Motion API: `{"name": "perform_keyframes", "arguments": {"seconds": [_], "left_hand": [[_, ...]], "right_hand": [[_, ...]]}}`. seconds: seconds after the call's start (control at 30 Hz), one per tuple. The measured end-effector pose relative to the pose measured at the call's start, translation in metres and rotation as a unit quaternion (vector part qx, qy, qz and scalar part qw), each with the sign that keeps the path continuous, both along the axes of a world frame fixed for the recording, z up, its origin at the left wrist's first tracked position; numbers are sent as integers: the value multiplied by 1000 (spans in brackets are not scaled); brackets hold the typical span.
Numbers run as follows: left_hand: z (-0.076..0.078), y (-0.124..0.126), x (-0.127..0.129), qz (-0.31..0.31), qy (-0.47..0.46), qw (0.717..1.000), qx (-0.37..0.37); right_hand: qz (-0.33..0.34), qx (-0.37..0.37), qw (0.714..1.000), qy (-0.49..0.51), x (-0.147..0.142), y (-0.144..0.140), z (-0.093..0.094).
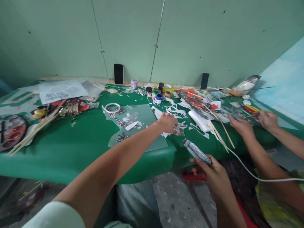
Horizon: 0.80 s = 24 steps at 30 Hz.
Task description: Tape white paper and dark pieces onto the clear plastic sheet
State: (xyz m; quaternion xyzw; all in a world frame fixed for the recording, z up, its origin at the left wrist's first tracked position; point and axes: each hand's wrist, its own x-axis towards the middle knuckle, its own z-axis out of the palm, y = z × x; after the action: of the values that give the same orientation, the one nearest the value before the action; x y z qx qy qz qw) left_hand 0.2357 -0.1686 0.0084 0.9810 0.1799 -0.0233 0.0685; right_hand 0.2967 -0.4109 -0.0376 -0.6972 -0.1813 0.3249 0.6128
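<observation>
- Head view: I am stretching my left arm out long over the front edge of the green table (71, 152), and my left hand (167, 123) is lying palm down near the middle of it.
- Its fingers are curling loosely onto a small printed paper cutout (180, 129), touching it; I cannot tell whether they are really pinching it.
- The hand is sitting at the right edge of a translucent plastic sheet (137, 126), with white paper scraps (175, 111) lying just behind it.
- My right hand (211, 171) is hanging below the table's front edge, off the top, fingers wrapping closed around a rolled printed strip (196, 151) that is tilting up and leftward toward the table.
- Toward the right end of the table, another person's two hands (241, 126) are working among bamboo sticks (219, 133).
- Paint jars (158, 98) are clustering near the back edge, and two phones (118, 73) are leaning against the wall.
</observation>
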Motion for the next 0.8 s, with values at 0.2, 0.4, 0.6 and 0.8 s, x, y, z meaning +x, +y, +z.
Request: {"name": "perform_keyframes", "arguments": {"seconds": [0.2, 0.4, 0.6, 0.8], "left_hand": [[12, 7, -9, 12, -127, 985, -111], [24, 28, -56, 82, -421, 842, -328], [-10, 35, -102, 200, -529, 710, -421], [-36, 38, -106, 219, -577, 660, -428]], "right_hand": [[-49, 95, 994, 30, 0, 17, 2], [-69, 198, 978, -3, -1, 71, 19], [-35, 273, 961, -30, -8, 162, 22], [44, 265, 961, -61, -18, 193, -2]]}}
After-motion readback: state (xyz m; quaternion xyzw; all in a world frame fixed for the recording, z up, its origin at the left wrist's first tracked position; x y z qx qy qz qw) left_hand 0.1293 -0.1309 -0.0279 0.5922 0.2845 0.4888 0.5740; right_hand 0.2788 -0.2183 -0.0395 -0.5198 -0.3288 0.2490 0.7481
